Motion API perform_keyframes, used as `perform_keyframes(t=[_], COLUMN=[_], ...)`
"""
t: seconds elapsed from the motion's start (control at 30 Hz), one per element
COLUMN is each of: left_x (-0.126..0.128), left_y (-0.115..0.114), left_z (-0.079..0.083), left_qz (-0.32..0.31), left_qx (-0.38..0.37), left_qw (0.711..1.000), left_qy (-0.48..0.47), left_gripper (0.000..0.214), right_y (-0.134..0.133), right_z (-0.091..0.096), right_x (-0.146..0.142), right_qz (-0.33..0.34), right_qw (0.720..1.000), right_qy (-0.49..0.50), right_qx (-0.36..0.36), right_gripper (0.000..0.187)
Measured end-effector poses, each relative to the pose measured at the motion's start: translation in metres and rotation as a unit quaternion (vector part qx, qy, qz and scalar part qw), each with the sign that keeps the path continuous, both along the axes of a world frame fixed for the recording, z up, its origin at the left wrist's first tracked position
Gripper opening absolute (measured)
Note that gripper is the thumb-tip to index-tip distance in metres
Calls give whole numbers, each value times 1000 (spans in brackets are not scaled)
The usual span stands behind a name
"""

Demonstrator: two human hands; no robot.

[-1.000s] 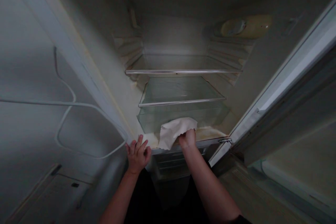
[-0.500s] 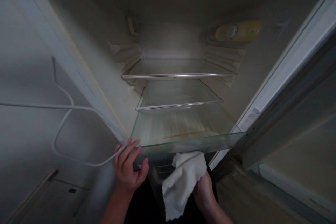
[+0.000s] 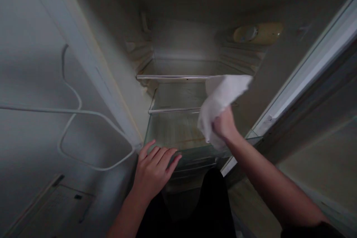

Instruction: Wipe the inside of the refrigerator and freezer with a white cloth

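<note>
Head view: the right hand [image 3: 224, 122] is clamped on the white cloth [image 3: 228, 88] low, so it spreads loosely above the clear drawer [image 3: 173, 133]; the left hand [image 3: 154, 167], fingers apart, lies at the drawer's front edge, probably to steady it.

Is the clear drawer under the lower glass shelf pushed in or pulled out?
Pulled out: the clear drawer juts forward of the lower glass shelf, so its streaked bottom shows in front of the shelf.
</note>
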State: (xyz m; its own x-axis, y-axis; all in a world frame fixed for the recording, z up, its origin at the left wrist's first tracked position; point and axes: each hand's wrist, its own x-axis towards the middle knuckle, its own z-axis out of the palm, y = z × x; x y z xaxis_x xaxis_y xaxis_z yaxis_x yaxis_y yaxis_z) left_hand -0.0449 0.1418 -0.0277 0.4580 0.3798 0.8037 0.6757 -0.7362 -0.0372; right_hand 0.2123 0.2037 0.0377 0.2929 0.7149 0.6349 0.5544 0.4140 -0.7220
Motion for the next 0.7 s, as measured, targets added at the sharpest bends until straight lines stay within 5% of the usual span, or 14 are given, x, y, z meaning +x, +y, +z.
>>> perform_keyframes(t=[0.1,0.23,0.43,0.7], left_x=[1,2,-2,-6], left_y=[-2,-3,-7,-5], left_z=[0,-2,-3,-14], left_qz=[-6,-3,-4,-19], left_qx=[-7,-13,-27,-21], left_qw=[1000,1000,1000,999], left_qy=[0,-4,8,-15], left_gripper=[8,7,15,24], right_y=[47,83,124,179], right_z=[-14,-27,-5,-2], right_x=[-49,-75,-83,-117], right_qz=[131,129,176,185], right_qw=[958,886,847,863], right_qy=[-239,-410,-430,-391], right_qx=[-83,-174,-260,-262], right_gripper=[47,61,67,63])
